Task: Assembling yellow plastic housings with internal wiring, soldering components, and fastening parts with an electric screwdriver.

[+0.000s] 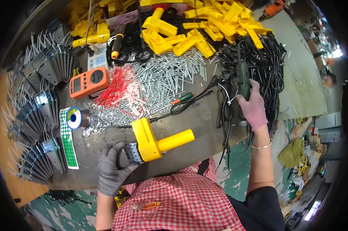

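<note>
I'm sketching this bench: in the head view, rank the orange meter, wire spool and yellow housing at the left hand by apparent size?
1. Yellow housing
2. Orange meter
3. Wire spool
Nearness to the camera may enlarge the housing.

Pink-gloved right hand (255, 109) blocks part of the dark green power tool (243, 77), so can't tell how tight the grip is. Left forearm (105, 210) runs off the bottom, orange meter's screen (77, 84) is too tiny to read.
</note>
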Motion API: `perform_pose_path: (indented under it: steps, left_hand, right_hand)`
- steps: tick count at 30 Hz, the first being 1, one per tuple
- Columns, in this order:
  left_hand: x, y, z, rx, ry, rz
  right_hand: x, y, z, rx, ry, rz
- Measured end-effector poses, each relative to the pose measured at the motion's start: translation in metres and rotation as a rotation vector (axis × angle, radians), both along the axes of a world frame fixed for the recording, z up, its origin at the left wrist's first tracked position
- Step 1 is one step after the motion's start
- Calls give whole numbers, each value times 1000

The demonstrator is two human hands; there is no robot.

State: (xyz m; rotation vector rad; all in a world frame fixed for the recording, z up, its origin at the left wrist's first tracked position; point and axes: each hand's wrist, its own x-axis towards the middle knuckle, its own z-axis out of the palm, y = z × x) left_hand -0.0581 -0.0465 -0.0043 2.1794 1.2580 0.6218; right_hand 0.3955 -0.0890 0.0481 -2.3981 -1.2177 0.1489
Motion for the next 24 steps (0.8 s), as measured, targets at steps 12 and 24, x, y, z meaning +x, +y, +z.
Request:
perform_pose_path:
  steps: [12,24]
  left_hand:
    - [20,-26,22,141,205,-95]
    - [9,15,-10,125,94,-264]
  right_hand:
    - [-53,46,14,-154,-502,373]
    - [-54,118,-22,71,-717,896]
